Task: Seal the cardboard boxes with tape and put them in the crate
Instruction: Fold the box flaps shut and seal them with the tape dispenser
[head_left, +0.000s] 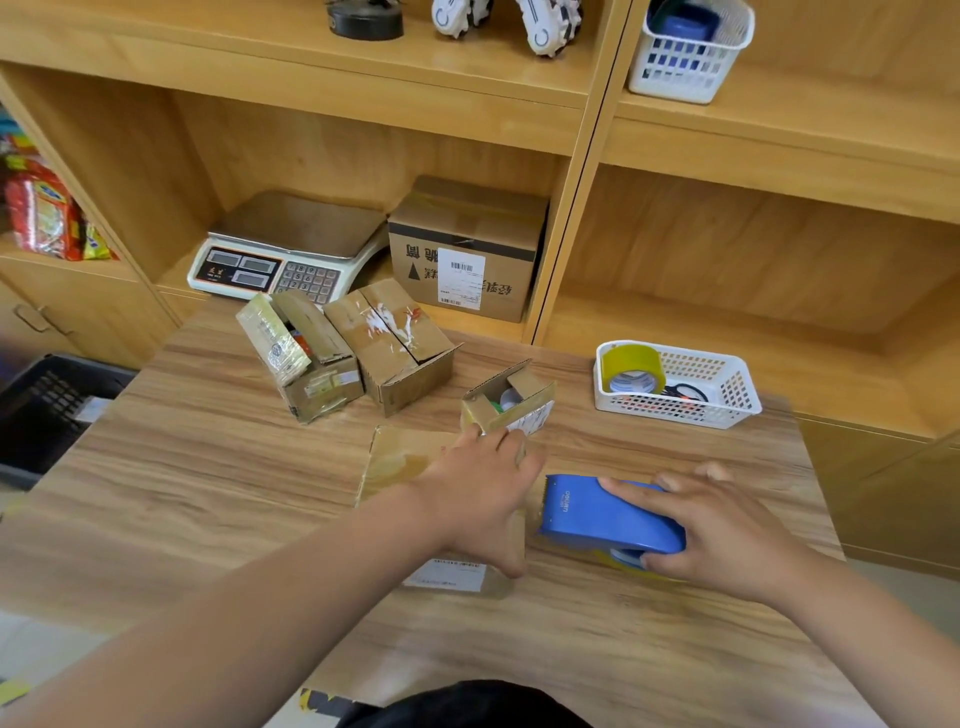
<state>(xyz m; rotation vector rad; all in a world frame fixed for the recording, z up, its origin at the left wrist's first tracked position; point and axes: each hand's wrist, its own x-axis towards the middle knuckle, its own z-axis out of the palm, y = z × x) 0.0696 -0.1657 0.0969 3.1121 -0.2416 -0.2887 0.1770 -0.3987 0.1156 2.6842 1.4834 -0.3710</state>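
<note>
Left hand (483, 499) flat on a cardboard box (400, 462), right hand (727, 530) on the tape dispenser (608, 514).
Mid-table, the box lies under straight, spread left fingers. The right fingers curl round the dispenser, hiding the box's right end. Both hands are blurred. A white basket (727, 410) holds a tape roll (634, 366) and scissors (685, 389). The frame's left edge cuts off the black crate (47, 405).

Bright even light; soft shadows; edges bowed, motion-blurred.
</note>
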